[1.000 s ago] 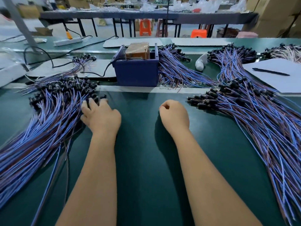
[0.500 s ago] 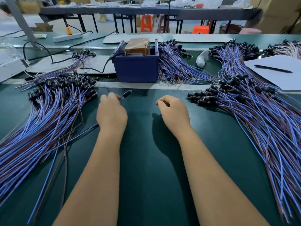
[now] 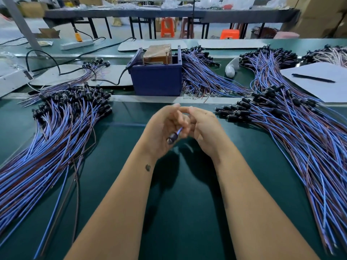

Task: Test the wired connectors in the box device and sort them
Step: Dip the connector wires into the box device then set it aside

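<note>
My left hand (image 3: pixel 161 126) and my right hand (image 3: pixel 205 128) meet over the green mat just in front of the blue box device (image 3: pixel 155 80). Between them is one wired connector (image 3: pixel 172 137); its black head points back at me and its blue wire runs up between the fingers. My left hand grips it, and the curled fingers of my right hand close on the wire. The far end of the wire is hidden. A large pile of connectors (image 3: pixel 71 109) lies to the left and another pile (image 3: pixel 281 113) to the right.
A brown block (image 3: pixel 158 53) sits in the box device, with a black cable (image 3: pixel 56 67) leading off left. More wire bundles (image 3: pixel 202 77) lie behind the box. A white sheet (image 3: pixel 323 91) with a pen (image 3: pixel 312 78) lies far right, beside a white object (image 3: pixel 231 67).
My left hand lifted one connector out of the left pile and carried it to the middle. My right hand rose off the mat and joined it on the wire.
</note>
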The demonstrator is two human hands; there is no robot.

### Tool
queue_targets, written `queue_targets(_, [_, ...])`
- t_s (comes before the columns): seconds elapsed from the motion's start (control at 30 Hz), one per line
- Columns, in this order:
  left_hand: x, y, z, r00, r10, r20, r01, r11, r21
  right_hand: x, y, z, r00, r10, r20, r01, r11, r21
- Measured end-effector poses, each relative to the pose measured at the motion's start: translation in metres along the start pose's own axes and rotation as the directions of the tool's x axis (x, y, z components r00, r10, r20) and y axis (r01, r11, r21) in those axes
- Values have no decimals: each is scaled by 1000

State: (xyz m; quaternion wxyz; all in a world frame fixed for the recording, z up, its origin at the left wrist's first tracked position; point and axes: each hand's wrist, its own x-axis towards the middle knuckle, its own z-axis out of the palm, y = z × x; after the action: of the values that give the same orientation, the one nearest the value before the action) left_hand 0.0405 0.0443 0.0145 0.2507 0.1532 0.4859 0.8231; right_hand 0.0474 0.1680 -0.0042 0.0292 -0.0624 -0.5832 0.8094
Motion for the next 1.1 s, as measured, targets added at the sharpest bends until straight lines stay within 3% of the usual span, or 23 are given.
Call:
queue_targets(0.1, [1, -6, 1, 991, -75, 108, 49, 973, 227, -1, -3, -7, 1000, -6, 20, 5, 998, 59])
queue_targets(0.2, [0, -5, -2, 987, -116, 115, 77, 952, 297, 0, -3, -9, 998, -45, -37, 49, 989, 137])
queue_targets(0.33, [5, -6, -11, 992, -6, -129, 55, 927, 372, 5, -1, -8, 989, -71, -128, 97, 971, 219])
queue_targets(0.43, [11, -7, -17, 924, 114, -366, 31, 930, 367, 3, -1, -6, 991, -103, -89, 122, 963, 240])
queue_targets(0.5, [14, -7, -20, 900, 120, -418, 28, 944, 329, 1, 0, -2, 996, -91, -19, 93, 979, 182])
queue_targets(0.6, [16, -10, -22, 905, 124, -406, 39, 928, 371, -2, 3, 6, 996, -52, 79, 56, 997, -52])
queue_targets(0.73, [16, -11, -24, 895, 172, -411, 8, 917, 399, -6, 8, 15, 991, -80, 105, 107, 951, -290])
queue_targets(0.9, [16, -9, -28, 872, 180, -456, -50, 958, 283, -9, 12, 23, 978, -194, 72, 206, 901, -383])
queue_targets(1.1, [18, -9, -29, 902, 155, -404, -77, 976, 202, -10, 12, 24, 975, -223, -2, 203, 887, -414])
